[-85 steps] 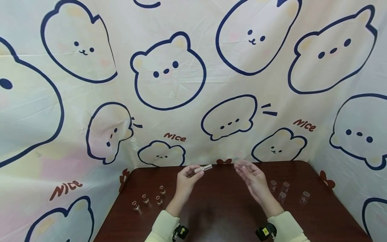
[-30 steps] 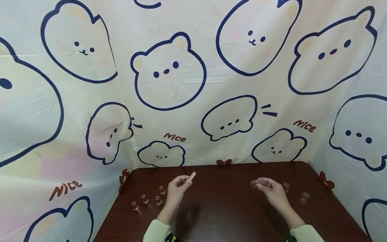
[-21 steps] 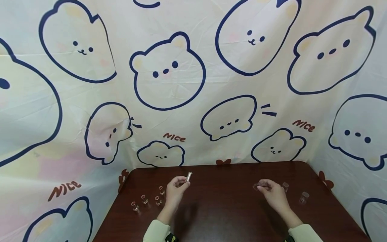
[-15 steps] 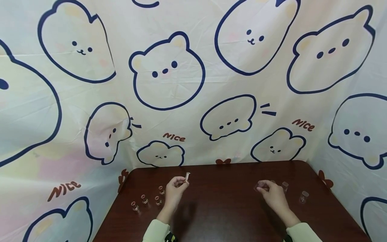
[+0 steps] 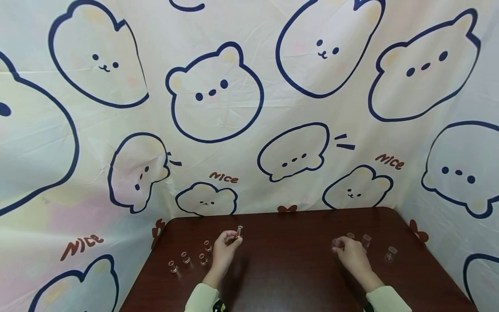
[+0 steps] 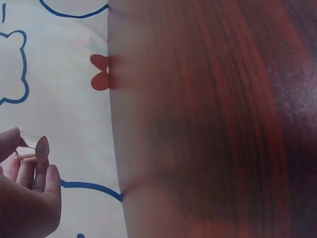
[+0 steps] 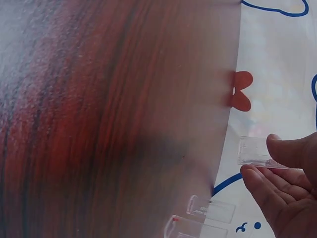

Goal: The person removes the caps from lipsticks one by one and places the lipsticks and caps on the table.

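My left hand (image 5: 225,251) pinches a small shiny clear-and-gold tube (image 5: 239,231), shaped like a lipstick tube base, upright above the table's left middle. In the left wrist view its round end (image 6: 42,150) faces the camera. My right hand (image 5: 354,255) holds a clear cylindrical cap (image 5: 336,243) between thumb and fingers; in the right wrist view this clear cap (image 7: 255,150) lies sideways over the fingertips. Whether it touches the table I cannot tell. Beside that hand stand more clear caps (image 5: 366,241), some partly hidden behind it.
Several similar clear-and-gold tubes (image 5: 185,258) stand in a loose group at the left of the dark brown table (image 5: 290,268). One clear cap (image 5: 391,254) stands apart at the far right. A curtain (image 5: 218,160) with cartoon animals hangs along the table's back edge and sides.
The hands have drawn apart and lowered, the left with the tube, the right with the clear cap. The tube has turned from nearly level to upright. The right hand is slightly lower than half a second ago.
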Demonstrator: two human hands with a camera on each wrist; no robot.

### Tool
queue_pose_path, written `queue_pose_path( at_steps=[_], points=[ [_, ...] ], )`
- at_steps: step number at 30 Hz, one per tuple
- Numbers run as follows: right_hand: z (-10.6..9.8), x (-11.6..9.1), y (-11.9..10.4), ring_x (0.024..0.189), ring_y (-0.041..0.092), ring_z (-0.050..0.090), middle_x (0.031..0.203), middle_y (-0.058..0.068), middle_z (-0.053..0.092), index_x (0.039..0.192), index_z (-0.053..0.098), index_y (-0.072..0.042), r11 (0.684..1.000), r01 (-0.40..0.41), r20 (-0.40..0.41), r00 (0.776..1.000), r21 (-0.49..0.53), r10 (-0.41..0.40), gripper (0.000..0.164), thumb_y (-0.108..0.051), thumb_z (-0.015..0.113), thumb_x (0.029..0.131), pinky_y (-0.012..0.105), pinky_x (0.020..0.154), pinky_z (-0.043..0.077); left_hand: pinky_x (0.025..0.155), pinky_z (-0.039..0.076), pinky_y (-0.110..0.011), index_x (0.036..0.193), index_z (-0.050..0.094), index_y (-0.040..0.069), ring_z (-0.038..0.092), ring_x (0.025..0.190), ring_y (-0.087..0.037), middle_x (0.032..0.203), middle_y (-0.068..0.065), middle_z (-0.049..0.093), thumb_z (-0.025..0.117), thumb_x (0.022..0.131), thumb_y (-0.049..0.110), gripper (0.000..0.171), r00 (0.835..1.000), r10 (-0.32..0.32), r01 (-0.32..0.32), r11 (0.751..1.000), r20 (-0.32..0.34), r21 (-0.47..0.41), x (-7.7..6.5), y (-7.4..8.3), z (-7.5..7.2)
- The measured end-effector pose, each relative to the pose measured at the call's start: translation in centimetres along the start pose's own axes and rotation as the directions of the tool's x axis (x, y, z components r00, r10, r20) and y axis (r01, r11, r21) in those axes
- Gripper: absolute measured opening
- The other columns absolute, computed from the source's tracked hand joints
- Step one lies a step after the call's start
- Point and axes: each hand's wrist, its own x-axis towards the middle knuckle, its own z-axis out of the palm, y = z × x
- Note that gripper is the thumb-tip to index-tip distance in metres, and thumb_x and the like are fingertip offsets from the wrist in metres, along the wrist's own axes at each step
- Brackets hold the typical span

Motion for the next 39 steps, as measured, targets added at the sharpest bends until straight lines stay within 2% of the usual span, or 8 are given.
queue_pose_path(
  at_steps=[6, 14, 20, 24, 32, 39],
  points=[
    [0.3, 0.1, 0.5, 0.067, 0.019, 0.062, 0.083, 0.010, 0.068, 0.102, 0.066, 0.007, 1.000, 0.010, 0.001, 1.000, -0.020, -0.010, 0.022, -0.007, 0.073, 0.086, 0.037, 0.054, 0.049, 0.078, 0.053, -0.031, 0.108, 0.067, -0.002, 0.061, 0.097, -0.026, 0.102, -0.013, 0.069, 0.072, 0.086, 0.003, 0.022, 1.000, 0.015, -0.015, 0.999, -0.007, 0.047, 0.3, -1.0, 0.2],
    [0.7, 0.0, 1.0, 0.064, 0.016, 0.058, 0.081, 0.010, 0.068, 0.098, 0.067, 0.005, 0.999, 0.004, -0.013, 1.000, -0.037, -0.004, 0.020, -0.007, 0.074, 0.085, 0.037, 0.056, 0.046, 0.074, 0.054, -0.035, 0.098, 0.066, -0.003, 0.064, 0.092, -0.028, 0.096, -0.013, 0.069, 0.073, 0.083, -0.003, 0.017, 0.999, 0.024, -0.021, 0.995, -0.027, 0.098, 0.1, -1.8, 0.8],
    [1.0, 0.0, 1.4, 0.061, 0.016, 0.055, 0.080, 0.010, 0.067, 0.098, 0.066, 0.005, 0.999, -0.014, -0.015, 1.000, -0.048, 0.013, 0.020, -0.008, 0.074, 0.084, 0.035, 0.055, 0.044, 0.075, 0.054, -0.039, 0.093, 0.064, -0.003, 0.066, 0.090, -0.030, 0.091, -0.013, 0.069, 0.073, 0.081, -0.003, 0.015, 0.997, 0.046, -0.038, 0.989, -0.060, 0.143, 0.6, -1.9, 1.0],
    [1.1, -0.1, 1.5, 0.061, 0.017, 0.056, 0.079, 0.009, 0.067, 0.096, 0.066, 0.005, 0.999, -0.014, -0.005, 1.000, -0.052, 0.014, 0.020, -0.008, 0.075, 0.084, 0.036, 0.056, 0.044, 0.076, 0.054, -0.040, 0.092, 0.065, -0.003, 0.066, 0.090, -0.029, 0.091, -0.014, 0.070, 0.074, 0.080, -0.005, 0.015, 0.997, 0.035, -0.024, 0.989, -0.073, 0.149, 0.9, -2.1, 1.1],
    [1.6, -0.2, 1.8, 0.070, 0.022, 0.061, 0.084, 0.013, 0.067, 0.097, 0.066, 0.008, 0.997, -0.031, 0.012, 0.999, -0.067, 0.031, 0.023, -0.007, 0.075, 0.083, 0.039, 0.059, 0.048, 0.070, 0.055, -0.036, 0.089, 0.066, -0.005, 0.069, 0.083, -0.029, 0.088, -0.016, 0.070, 0.074, 0.077, -0.008, 0.015, 0.996, 0.036, -0.021, 0.984, -0.084, 0.175, 1.0, -2.8, 1.0],
    [1.8, -0.3, 2.0, 0.071, 0.024, 0.063, 0.085, 0.015, 0.067, 0.097, 0.065, 0.008, 0.997, -0.051, 0.023, 0.998, -0.056, 0.053, 0.023, -0.004, 0.076, 0.082, 0.039, 0.058, 0.050, 0.066, 0.054, -0.032, 0.088, 0.066, -0.004, 0.068, 0.080, -0.027, 0.085, -0.013, 0.069, 0.075, 0.077, -0.006, 0.014, 0.996, 0.030, -0.013, 0.979, -0.083, 0.203, 1.0, -3.0, 0.8]
  ],
)
